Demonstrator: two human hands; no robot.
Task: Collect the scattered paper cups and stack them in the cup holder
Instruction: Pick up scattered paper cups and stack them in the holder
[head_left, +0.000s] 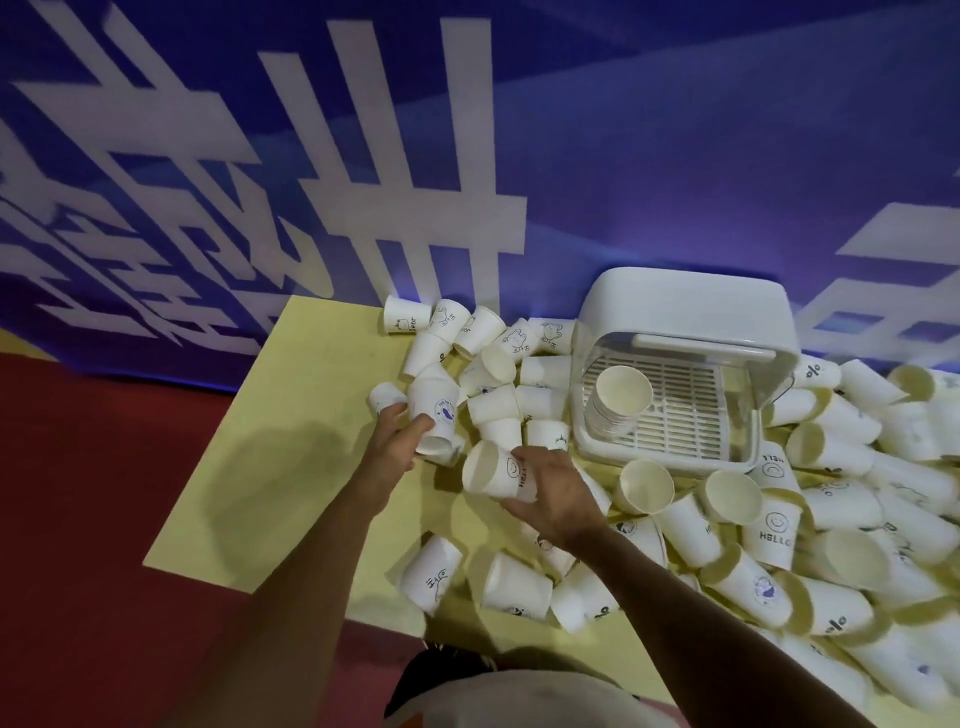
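Many white paper cups lie scattered on a yellow table (270, 467). My left hand (397, 441) grips a printed cup (439, 415) lying on its side among others. A little to the right, my right hand (553, 493) holds a cup with a smiley print (491, 470), its mouth turned to the left. The white cup holder (680, 312) stands behind my right hand with its clear lid raised. A stack of nested cups (618, 397) lies on the holder's slatted tray.
A dense heap of cups (852, 519) covers the table's right side. More cups (467, 332) sit at the back against a blue banner wall (675, 156). Red floor (104, 519) lies left of the table.
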